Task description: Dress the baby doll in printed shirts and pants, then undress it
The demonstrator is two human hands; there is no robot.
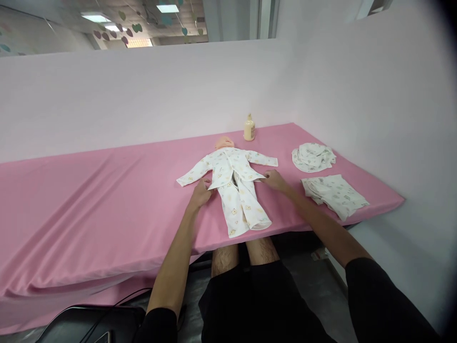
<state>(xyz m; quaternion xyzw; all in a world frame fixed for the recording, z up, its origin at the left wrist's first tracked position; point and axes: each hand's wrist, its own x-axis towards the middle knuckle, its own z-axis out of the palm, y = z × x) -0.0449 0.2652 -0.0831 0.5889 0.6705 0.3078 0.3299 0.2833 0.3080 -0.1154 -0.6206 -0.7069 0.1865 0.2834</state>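
Observation:
A baby doll lies on its back on the pink-covered table, dressed in printed white clothes. Its long-sleeved baby shirt parts at the lower front, with both sleeves stretched out sideways. Below it are matching white trousers with small yellow prints, their legs toward me. My left hand pinches the shirt's lower left corner. At the opposite lower corner, my right hand is closed on the hem. Both front panels are drawn apart between my hands. The doll's hands and feet are hidden by cloth.
A cream pump bottle stands behind the doll near the wall. On the right lie a crumpled printed white cloth and a folded one. The pink tablecloth has creases. A black chair is at lower left.

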